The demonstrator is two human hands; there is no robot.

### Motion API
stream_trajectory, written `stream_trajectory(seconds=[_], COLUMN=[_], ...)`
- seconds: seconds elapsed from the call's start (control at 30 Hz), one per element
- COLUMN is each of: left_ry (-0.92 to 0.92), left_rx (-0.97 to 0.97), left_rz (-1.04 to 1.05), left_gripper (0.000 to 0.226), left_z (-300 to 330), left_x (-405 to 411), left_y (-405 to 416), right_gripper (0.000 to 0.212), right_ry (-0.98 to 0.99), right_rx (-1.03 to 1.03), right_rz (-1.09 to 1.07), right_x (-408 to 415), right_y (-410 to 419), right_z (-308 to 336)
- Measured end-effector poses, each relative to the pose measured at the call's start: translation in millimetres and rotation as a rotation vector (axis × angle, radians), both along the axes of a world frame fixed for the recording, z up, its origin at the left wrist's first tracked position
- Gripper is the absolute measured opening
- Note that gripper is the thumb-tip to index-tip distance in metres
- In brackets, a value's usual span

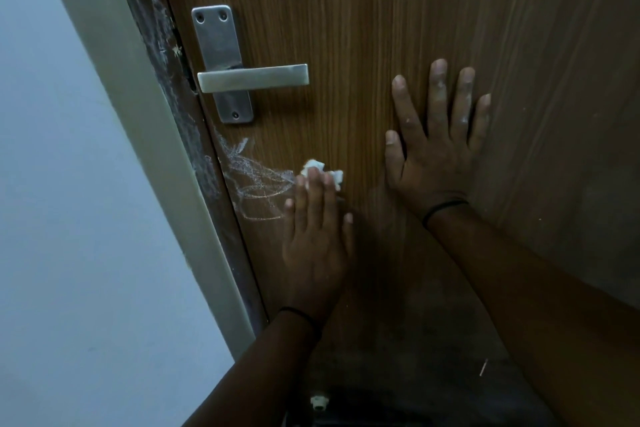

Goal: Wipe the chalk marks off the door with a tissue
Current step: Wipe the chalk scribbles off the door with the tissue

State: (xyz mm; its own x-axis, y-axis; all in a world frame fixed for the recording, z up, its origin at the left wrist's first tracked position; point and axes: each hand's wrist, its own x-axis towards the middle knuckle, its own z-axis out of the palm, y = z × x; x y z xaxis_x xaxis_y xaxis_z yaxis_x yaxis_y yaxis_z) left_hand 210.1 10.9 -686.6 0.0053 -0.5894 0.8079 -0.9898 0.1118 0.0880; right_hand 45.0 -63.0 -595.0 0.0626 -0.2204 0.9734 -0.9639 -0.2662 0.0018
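A brown wood-grain door (363, 10) fills the view. White chalk scribbles (256, 180) cover it below the handle, near its left edge. My left hand (317, 236) presses a crumpled white tissue (322, 170) flat against the door with straight fingers, just right of the scribbles. Only the tissue's top shows past my fingertips. My right hand (438, 149) lies flat on the door further right, fingers spread, with chalk dust on them.
A metal lever handle (252, 78) on a steel plate sits above the scribbles. More chalk smears run down the dark door frame (162, 55) at the left. A pale wall (52, 184) lies beyond it. A small white object (318, 402) sits low on the floor.
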Motion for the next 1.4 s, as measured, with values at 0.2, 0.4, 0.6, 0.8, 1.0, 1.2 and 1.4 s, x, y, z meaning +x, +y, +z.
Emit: stream_trajectory(seconds=[0.2, 0.4, 0.6, 0.8, 1.0, 1.2, 1.4], left_ry=[-0.160, -0.168, 0.009, 0.015, -0.123, 0.019, 0.130], left_rx=[0.046, 0.105, 0.049, 0.071, 0.090, 0.066, 0.066], left_rz=[-0.037, -0.138, 0.060, 0.035, -0.030, 0.030, 0.034], left_gripper=[0.064, 0.061, 0.061, 0.064, 0.062, 0.060, 0.062], left_z=[-22.1, -38.2, -28.5, -25.4, -39.2, -55.0, -45.1], left_x=[1.7, -10.5, 17.4, 4.2, 10.9, 10.5, -2.5], left_y=[2.7, 7.1, 8.9, 13.4, 13.7, 11.6, 10.9], right_gripper=[0.061, 0.060, 0.061, 0.061, 0.060, 0.062, 0.060], right_ry=[0.000, -0.003, 0.002, -0.023, -0.113, -0.121, -0.144], right_rx=[-0.003, -0.007, 0.005, 0.049, 0.092, 0.070, 0.085], right_rz=[-0.011, -0.003, -0.003, -0.017, -0.060, -0.058, -0.046], right_x=[0.7, 0.1, -0.1, 5.6, 27.2, 29.3, 32.6], right_y=[2.0, 1.3, -1.3, 6.6, 14.8, 12.4, 15.7], right_z=[-0.5, -3.1, -0.9, -9.0, -18.6, -20.9, -21.0])
